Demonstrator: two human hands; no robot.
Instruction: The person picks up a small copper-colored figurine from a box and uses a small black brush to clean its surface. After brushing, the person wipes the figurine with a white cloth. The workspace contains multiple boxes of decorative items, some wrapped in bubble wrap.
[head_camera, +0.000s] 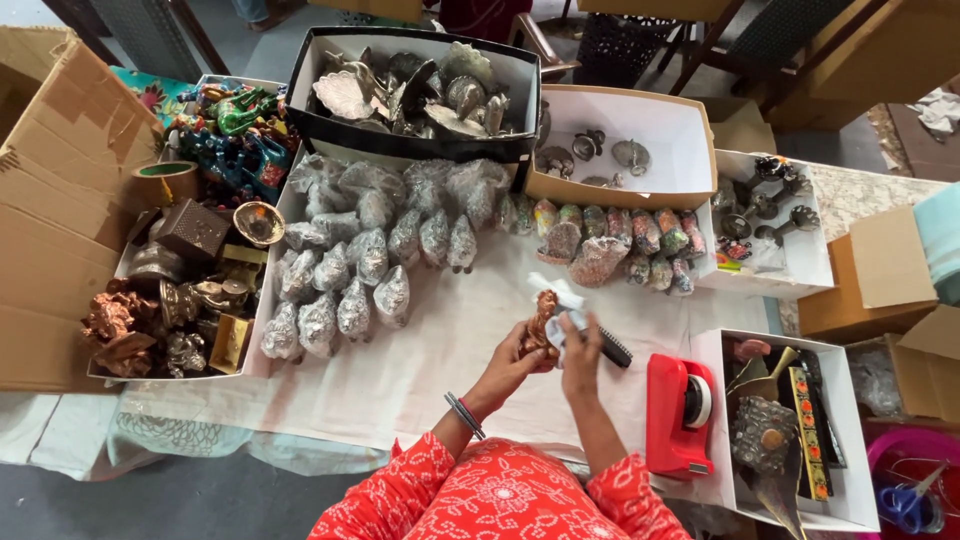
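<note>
A small copper-coloured figurine (541, 325) is gripped upright in the left hand (512, 362), probably so its face can be reached, while a white cloth (558, 300) is pinched against it by the right hand (580, 352). Just right of the figurine a black brush (614, 347) is parked, then a red tape dispenser (679, 413). Left of it, foil-wrapped pieces (350, 280) are lined up.

We see a shiny coppery metal figurine (541, 325) against thin white tissue paper (560, 300), a glossy red plastic tape dispenser (678, 415), matt brown cardboard boxes (60, 200) and a white cloth (420, 360).
</note>
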